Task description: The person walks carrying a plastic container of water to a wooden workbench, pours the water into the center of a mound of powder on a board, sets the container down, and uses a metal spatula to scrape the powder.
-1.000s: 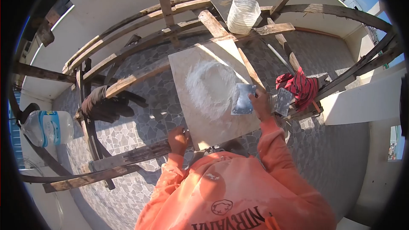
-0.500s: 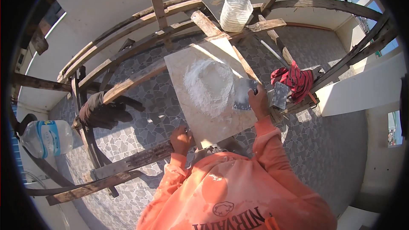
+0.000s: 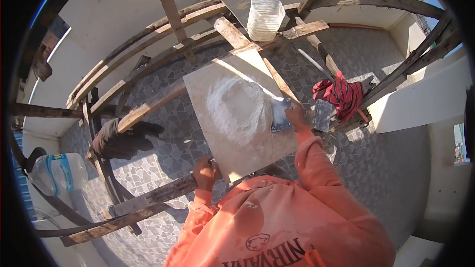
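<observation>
My right hand [image 3: 298,117] is closed around a wide putty knife [image 3: 281,115], whose flat grey blade meets the right edge of a white powder heap [image 3: 217,111]. The heap forms a ring with a shallow hollow in its middle. It lies on a pale flat board [image 3: 236,160], tilted in my view. At the board's lower left corner, beside the end of a wooden plank [image 3: 170,190], my left hand [image 3: 205,172] has its fingers curled; what they grip is hidden. A second flat blade [image 3: 323,114] rests to the right of my right hand.
A translucent plastic container [image 3: 265,19] stands beyond the board. A red striped cloth [image 3: 341,96] hangs at the right, and dark gloves [image 3: 121,138] drape over timber at the left. A large water bottle [image 3: 59,173] is far left. Wooden beams surround the board above a stone-patterned floor [image 3: 148,165].
The putty knife has moved slightly and its blade now stands more upright in view, against the powder's edge. My left hand stays by the board's corner. The whole view has shifted a little.
</observation>
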`<action>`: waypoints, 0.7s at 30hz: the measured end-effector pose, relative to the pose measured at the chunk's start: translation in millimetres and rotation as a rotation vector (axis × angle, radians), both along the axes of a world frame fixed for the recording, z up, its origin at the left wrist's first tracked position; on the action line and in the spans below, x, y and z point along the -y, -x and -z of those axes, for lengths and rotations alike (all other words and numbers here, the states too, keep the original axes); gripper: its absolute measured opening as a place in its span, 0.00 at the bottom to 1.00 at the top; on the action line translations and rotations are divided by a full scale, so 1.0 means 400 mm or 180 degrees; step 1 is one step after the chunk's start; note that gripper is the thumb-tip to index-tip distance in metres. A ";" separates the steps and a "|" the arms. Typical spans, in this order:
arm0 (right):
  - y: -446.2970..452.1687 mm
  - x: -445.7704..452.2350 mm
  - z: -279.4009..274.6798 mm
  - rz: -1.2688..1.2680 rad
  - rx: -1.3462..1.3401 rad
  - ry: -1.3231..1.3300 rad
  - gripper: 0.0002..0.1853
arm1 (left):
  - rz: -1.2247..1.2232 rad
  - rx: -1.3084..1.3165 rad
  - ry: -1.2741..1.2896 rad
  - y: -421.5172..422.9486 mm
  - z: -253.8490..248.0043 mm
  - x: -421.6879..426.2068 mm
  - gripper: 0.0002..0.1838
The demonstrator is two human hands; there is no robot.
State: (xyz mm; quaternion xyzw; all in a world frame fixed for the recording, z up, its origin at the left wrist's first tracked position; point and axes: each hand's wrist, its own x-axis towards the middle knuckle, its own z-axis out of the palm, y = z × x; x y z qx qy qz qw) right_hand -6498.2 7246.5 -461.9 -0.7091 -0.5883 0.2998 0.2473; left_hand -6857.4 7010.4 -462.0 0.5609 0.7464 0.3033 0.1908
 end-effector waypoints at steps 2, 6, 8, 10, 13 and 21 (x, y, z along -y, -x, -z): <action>0.021 -0.002 -0.041 -0.0114 0.0114 0.0009 0.19 | -0.0040 -0.0019 -0.0047 -0.003 -0.003 0.002 0.10; 0.028 -0.004 -0.052 -0.0207 0.0350 -0.0382 0.17 | 0.0005 -0.0051 -0.0211 -0.003 0.007 0.001 0.08; 0.022 0.004 -0.041 -0.0215 0.0358 -0.0613 0.17 | -0.0013 -0.0041 -0.0195 -0.007 0.000 0.002 0.08; 0.049 0.021 -0.102 -0.0243 0.0242 -0.0683 0.16 | -0.0014 -0.0025 -0.0125 -0.006 -0.002 0.001 0.08; 0.092 0.050 -0.176 -0.0436 0.0365 -0.0547 0.18 | -0.0007 -0.0004 -0.0079 -0.006 -0.005 0.005 0.08; 0.220 0.108 -0.249 -0.0187 0.0046 -0.0544 0.15 | 0.0039 -0.0060 -0.0132 -0.002 0.000 0.005 0.09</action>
